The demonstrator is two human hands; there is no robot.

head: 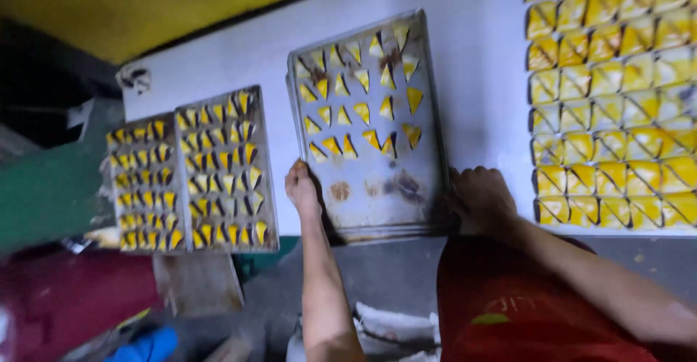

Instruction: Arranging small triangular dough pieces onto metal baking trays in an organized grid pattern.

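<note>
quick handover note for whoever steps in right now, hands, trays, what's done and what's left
Left hand grips the near left edge of the worn grey metal tray; right hand grips its near right corner.
That tray lies on the white table, its far half holding yellow triangular pastries, its near half bare.
Done: two smaller trays at left are full, and rows of wrapped yellow pieces lie at right.
Left: the middle tray's bare half.

Three metal trays: one big tray (377,202), two small trays (225,169) (141,188). Two hands: left hand (301,188), right hand (483,198). Wrapped yellow squares (617,100), too many to count. Yellow triangle pieces (363,108) on big tray, about two dozen.
</note>
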